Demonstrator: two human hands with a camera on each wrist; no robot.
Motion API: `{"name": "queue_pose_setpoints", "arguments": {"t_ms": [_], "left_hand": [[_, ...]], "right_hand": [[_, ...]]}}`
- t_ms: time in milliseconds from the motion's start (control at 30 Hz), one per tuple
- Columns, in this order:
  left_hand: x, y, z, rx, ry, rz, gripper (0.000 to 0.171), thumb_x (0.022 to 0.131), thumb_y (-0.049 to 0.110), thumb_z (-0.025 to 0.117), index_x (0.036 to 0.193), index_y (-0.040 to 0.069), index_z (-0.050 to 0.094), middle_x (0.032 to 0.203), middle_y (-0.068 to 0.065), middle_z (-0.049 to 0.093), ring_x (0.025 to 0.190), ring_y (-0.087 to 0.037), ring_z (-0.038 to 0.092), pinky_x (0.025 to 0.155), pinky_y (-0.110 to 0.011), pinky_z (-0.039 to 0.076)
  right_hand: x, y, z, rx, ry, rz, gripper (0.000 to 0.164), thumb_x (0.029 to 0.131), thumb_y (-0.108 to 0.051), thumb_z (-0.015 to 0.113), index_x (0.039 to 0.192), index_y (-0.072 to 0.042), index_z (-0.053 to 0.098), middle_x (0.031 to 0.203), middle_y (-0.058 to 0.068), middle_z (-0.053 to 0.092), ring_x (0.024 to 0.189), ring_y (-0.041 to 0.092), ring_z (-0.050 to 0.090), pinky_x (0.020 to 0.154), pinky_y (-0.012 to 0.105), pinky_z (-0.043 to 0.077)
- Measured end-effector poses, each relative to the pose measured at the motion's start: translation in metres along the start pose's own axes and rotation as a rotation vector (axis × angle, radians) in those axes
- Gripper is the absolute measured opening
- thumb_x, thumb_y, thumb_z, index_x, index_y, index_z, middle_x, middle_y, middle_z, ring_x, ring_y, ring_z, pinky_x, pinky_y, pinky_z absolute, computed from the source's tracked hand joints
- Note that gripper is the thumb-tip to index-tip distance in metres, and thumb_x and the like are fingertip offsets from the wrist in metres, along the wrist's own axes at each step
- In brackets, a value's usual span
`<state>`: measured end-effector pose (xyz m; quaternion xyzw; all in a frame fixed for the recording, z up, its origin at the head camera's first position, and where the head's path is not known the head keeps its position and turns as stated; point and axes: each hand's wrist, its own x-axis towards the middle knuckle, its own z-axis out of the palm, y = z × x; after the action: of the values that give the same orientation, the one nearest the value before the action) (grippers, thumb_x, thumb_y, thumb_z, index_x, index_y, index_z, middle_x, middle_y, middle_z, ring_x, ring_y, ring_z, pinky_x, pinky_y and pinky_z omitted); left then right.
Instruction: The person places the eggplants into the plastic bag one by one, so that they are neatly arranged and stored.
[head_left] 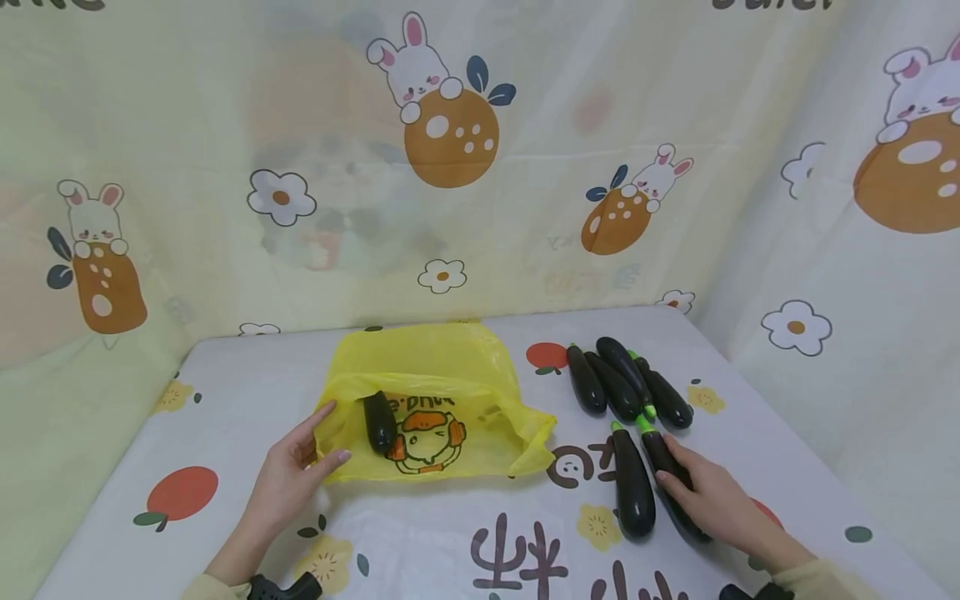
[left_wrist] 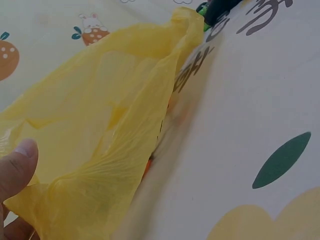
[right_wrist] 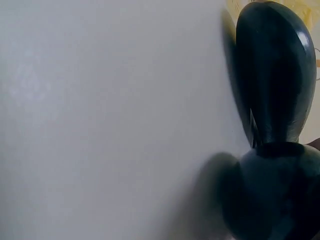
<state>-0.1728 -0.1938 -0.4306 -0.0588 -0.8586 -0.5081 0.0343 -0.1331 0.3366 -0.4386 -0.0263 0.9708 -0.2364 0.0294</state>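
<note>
A yellow plastic bag (head_left: pixel 487 425) with a cartoon print lies on the table, its mouth partly spread. My left hand (head_left: pixel 288 475) pinches its left edge; in the left wrist view the thumb (left_wrist: pixel 22 160) is over the film, fingers below. One dark eggplant (head_left: pixel 380 429) is at the bag's left part, its upper end hidden by a yellow fold. On the right, my right hand (head_left: pixel 708 496) holds an eggplant (head_left: pixel 660 454) with a green stem end, thumb and fingers on opposite sides. Another eggplant (head_left: pixel 633 487) lies just left of it. Large dark eggplant ends (right_wrist: pixel 275 75) fill the right wrist view's right side.
Several more eggplants (head_left: pixel 587 382) lie clustered behind the right hand, close against one another. A white patterned cloth (head_left: pixel 420 533) covers the table. Printed curtains (head_left: pixel 337 108) hang at the back and sides.
</note>
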Motion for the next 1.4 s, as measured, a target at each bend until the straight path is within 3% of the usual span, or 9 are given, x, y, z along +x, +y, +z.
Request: {"name": "queue_pose_setpoints", "arguments": {"t_ms": [133, 367, 533, 667, 800, 933, 1067, 1233, 1400], "left_hand": [[0.0, -0.001, -0.001, -0.003, 0.003, -0.001, 0.074, 0.093, 0.007, 0.074, 0.158, 0.009, 0.038, 0.16, -0.02, 0.041, 0.139, -0.041, 0.052, 0.107, -0.046, 0.05], [-0.001, -0.002, -0.006, -0.023, 0.012, 0.03, 0.074, 0.093, 0.008, 0.074, 0.158, 0.008, 0.038, 0.159, -0.022, 0.041, 0.137, -0.042, 0.053, 0.106, -0.046, 0.051], [-0.003, -0.002, -0.009, -0.029, 0.019, 0.042, 0.074, 0.093, 0.011, 0.075, 0.158, 0.008, 0.039, 0.159, -0.022, 0.041, 0.136, -0.043, 0.054, 0.106, -0.046, 0.052], [-0.001, -0.001, -0.008, -0.036, 0.025, 0.062, 0.073, 0.093, 0.011, 0.075, 0.157, 0.007, 0.04, 0.161, -0.021, 0.04, 0.138, -0.042, 0.052, 0.109, -0.049, 0.048], [0.0, -0.001, -0.007, -0.036, 0.03, 0.066, 0.072, 0.094, 0.011, 0.075, 0.157, 0.007, 0.04, 0.161, -0.021, 0.038, 0.137, -0.043, 0.053, 0.109, -0.05, 0.048], [0.001, 0.0, -0.007, -0.037, 0.032, 0.06, 0.073, 0.094, 0.012, 0.075, 0.157, 0.009, 0.039, 0.161, -0.02, 0.039, 0.135, -0.043, 0.056, 0.107, -0.048, 0.051], [0.003, 0.001, -0.004, -0.049, 0.033, 0.066, 0.073, 0.093, 0.01, 0.075, 0.157, 0.007, 0.04, 0.16, -0.021, 0.041, 0.133, -0.042, 0.057, 0.105, -0.044, 0.054], [0.004, 0.004, -0.001, -0.067, 0.026, 0.063, 0.072, 0.093, 0.007, 0.074, 0.157, 0.007, 0.04, 0.162, -0.02, 0.039, 0.136, -0.041, 0.054, 0.107, -0.044, 0.052], [0.004, 0.007, 0.0, -0.079, 0.023, 0.054, 0.072, 0.093, 0.007, 0.074, 0.157, 0.008, 0.04, 0.162, -0.019, 0.038, 0.136, -0.041, 0.055, 0.105, -0.042, 0.054]], "right_hand": [[0.001, -0.003, -0.004, 0.02, 0.003, -0.002, 0.068, 0.103, -0.021, 0.058, 0.154, 0.014, 0.029, 0.149, 0.042, 0.04, 0.137, 0.059, 0.041, 0.106, 0.07, 0.042], [0.01, -0.02, -0.031, -0.004, 0.076, -0.102, 0.067, 0.106, -0.024, 0.056, 0.154, 0.013, 0.028, 0.149, 0.043, 0.04, 0.135, 0.06, 0.043, 0.103, 0.07, 0.045], [0.017, -0.053, -0.05, 0.011, 0.106, -0.197, 0.066, 0.106, -0.023, 0.057, 0.156, 0.01, 0.029, 0.151, 0.04, 0.041, 0.134, 0.056, 0.048, 0.102, 0.068, 0.047], [0.022, -0.09, -0.054, 0.028, 0.1, -0.311, 0.065, 0.104, -0.02, 0.06, 0.156, 0.007, 0.032, 0.154, 0.033, 0.042, 0.137, 0.051, 0.048, 0.105, 0.067, 0.046], [0.029, -0.128, -0.043, 0.022, 0.06, -0.436, 0.062, 0.103, -0.017, 0.061, 0.156, 0.004, 0.037, 0.152, 0.026, 0.05, 0.131, 0.04, 0.057, 0.104, 0.06, 0.051], [0.039, -0.165, -0.022, 0.032, -0.047, -0.518, 0.06, 0.104, -0.017, 0.059, 0.156, 0.001, 0.037, 0.15, 0.021, 0.053, 0.123, 0.028, 0.06, 0.101, 0.052, 0.054], [0.052, -0.195, 0.002, 0.031, -0.153, -0.59, 0.059, 0.104, -0.017, 0.056, 0.156, 0.004, 0.036, 0.151, 0.021, 0.053, 0.126, 0.027, 0.06, 0.103, 0.049, 0.054], [0.07, -0.223, 0.03, -0.014, -0.241, -0.621, 0.058, 0.104, -0.016, 0.055, 0.155, 0.006, 0.036, 0.15, 0.022, 0.053, 0.133, 0.031, 0.058, 0.109, 0.048, 0.051], [0.093, -0.246, 0.057, -0.117, -0.264, -0.601, 0.059, 0.104, -0.018, 0.056, 0.154, 0.007, 0.037, 0.152, 0.022, 0.051, 0.136, 0.032, 0.056, 0.111, 0.046, 0.049]]}}
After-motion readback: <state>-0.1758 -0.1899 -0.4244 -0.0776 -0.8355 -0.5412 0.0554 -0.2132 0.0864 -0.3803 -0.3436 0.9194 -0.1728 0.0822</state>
